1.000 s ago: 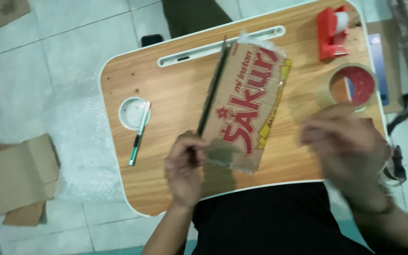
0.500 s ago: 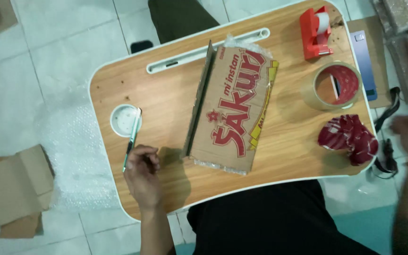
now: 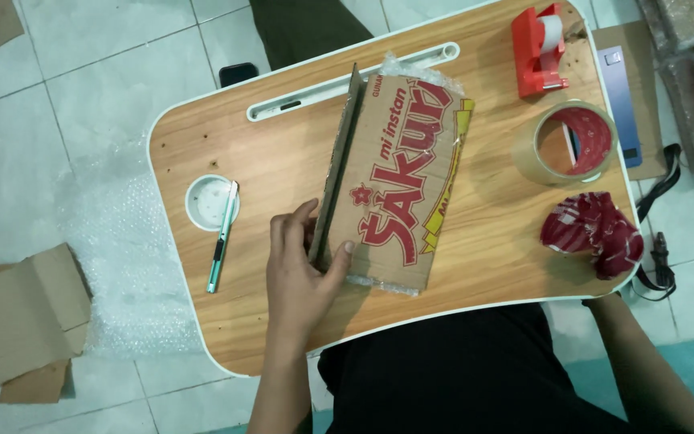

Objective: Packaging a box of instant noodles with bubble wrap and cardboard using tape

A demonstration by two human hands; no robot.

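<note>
My left hand (image 3: 303, 269) grips the near left corner of a brown cardboard piece (image 3: 403, 185) with red print, thumb on its flat face and fingers around its upright folded flap (image 3: 339, 153). Clear bubble wrap shows at the cardboard's far and near ends. The cardboard lies in the middle of a small wooden lap table (image 3: 267, 153). Only my right forearm (image 3: 644, 362) shows, at the lower right below the table's edge; the hand itself is hidden. A crumpled red packet (image 3: 592, 233) lies on the table's near right corner.
A teal utility knife (image 3: 222, 237) lies beside a white cup recess (image 3: 206, 201) on the left. A clear tape roll (image 3: 568, 141) and a red tape dispenser (image 3: 540, 48) stand at the right. Bubble wrap (image 3: 122, 257) and a cardboard box (image 3: 18, 321) lie on the tiled floor.
My left hand has moved from beside the knife back to the cardboard's near corner and gripped it. My right hand has dropped out of sight below the table's right edge.
</note>
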